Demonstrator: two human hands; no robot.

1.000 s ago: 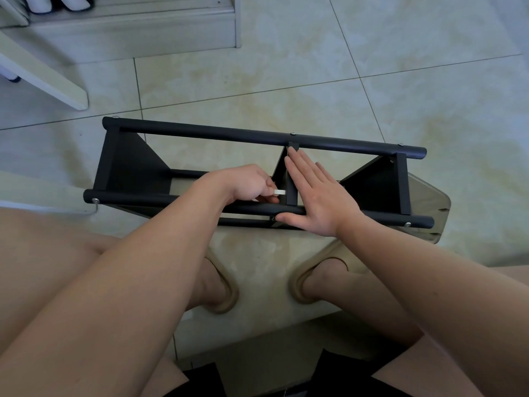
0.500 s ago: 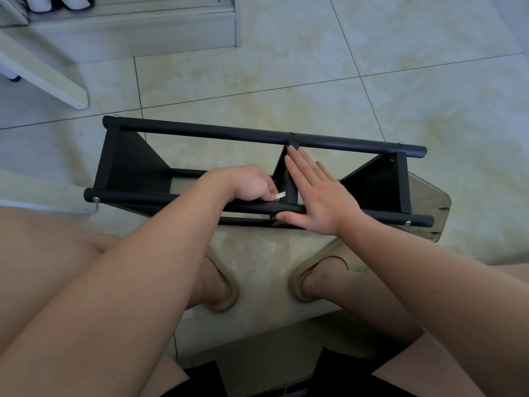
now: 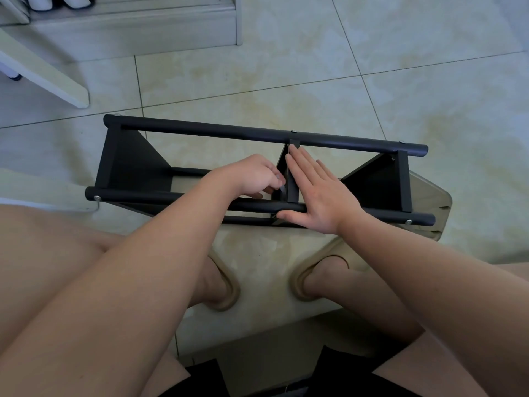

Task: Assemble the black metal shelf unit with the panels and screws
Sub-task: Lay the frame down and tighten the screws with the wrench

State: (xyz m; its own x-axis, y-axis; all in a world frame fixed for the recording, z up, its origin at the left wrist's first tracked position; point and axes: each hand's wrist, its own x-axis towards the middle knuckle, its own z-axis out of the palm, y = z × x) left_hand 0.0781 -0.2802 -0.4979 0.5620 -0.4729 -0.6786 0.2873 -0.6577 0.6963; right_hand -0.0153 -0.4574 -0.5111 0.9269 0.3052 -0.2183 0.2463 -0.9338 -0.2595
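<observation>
The black metal shelf unit (image 3: 200,128) lies on its side on the tiled floor, its round poles running left to right with black panels between them. My left hand (image 3: 254,174) is curled inside the frame, pinching a small silvery tool (image 3: 282,188) against the middle panel (image 3: 292,190) just above the near pole (image 3: 160,197). My right hand (image 3: 317,193) rests flat with fingers spread on the middle panel and the near pole. Screw heads show at the pole ends (image 3: 98,198) and on the far pole (image 3: 293,131).
My two feet in tan slippers (image 3: 226,285) are planted just in front of the shelf. A white furniture base (image 3: 137,27) runs along the back left, and a white slanted board (image 3: 48,78) lies at the left. Open tiled floor stretches to the right.
My left hand has turned at the wrist; the small pale tool tip has tilted from level to pointing down beside the middle panel. My right hand and the shelf have not moved.
</observation>
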